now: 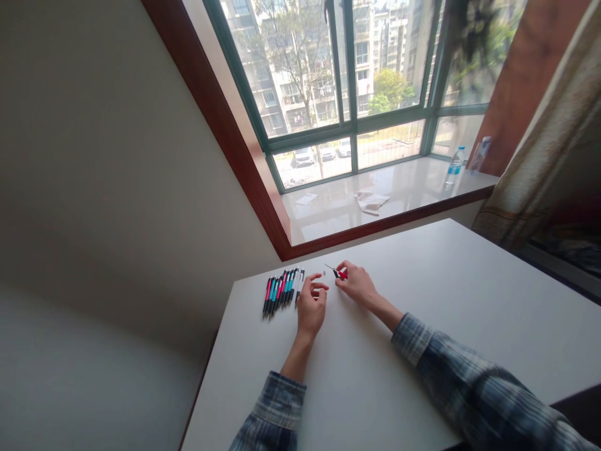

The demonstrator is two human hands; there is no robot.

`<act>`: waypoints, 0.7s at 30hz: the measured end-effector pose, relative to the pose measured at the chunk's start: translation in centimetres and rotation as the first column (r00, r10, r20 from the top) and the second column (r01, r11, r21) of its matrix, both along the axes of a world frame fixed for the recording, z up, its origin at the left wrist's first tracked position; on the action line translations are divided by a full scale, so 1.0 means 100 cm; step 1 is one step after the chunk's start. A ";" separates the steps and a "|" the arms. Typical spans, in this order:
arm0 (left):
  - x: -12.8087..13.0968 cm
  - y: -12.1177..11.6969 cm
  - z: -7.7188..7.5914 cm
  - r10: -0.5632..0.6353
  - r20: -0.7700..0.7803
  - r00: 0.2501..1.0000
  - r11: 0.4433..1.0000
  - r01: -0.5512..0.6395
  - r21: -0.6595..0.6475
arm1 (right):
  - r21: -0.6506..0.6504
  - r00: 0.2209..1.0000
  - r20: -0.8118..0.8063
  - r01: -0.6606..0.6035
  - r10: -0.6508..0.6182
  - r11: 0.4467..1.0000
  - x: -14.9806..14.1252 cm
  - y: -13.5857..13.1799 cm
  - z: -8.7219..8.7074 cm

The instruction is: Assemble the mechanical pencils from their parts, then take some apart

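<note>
A small red-handled tool (342,274) with a pointed black tip sits clamped in the grip of the right hand (357,283), above a white counter (422,300). The left hand (310,307), its grip loosely apart and empty, rests just beside a row of pink and teal pens (279,291). Beyond lies a windowsill (328,216) with a water bottle (454,166)

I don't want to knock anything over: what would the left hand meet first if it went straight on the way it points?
Probably the small pale bit on the table, just past the fingertips of the left hand and near the tip of the red-handled tool, though depth makes the line uncertain.
</note>
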State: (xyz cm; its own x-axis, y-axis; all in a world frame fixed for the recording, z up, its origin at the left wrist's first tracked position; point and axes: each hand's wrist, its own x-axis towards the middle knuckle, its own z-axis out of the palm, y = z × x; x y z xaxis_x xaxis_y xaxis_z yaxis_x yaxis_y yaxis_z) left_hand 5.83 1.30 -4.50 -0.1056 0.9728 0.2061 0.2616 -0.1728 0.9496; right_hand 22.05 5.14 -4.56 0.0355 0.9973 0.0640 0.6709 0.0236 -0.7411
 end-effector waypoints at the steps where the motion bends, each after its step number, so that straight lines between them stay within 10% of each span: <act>1: 0.001 -0.002 0.003 0.010 -0.012 1.000 1.000 -0.009 0.000 | -0.001 1.000 0.018 0.007 -0.007 1.000 -0.002 0.001 0.003; 21: 0.002 -0.008 0.013 0.015 -0.034 0.999 1.000 -0.015 -0.024 | 0.121 0.994 0.091 -0.071 0.060 0.990 -0.009 -0.009 0.005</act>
State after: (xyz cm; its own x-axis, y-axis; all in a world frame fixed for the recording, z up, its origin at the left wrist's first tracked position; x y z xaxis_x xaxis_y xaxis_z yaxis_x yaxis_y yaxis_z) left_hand 6.00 0.52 -3.24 -0.1136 0.9760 0.1859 0.2962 -0.1454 0.9440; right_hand 21.15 4.23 -4.02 -0.0403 0.9816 0.1867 0.7267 0.1570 -0.6687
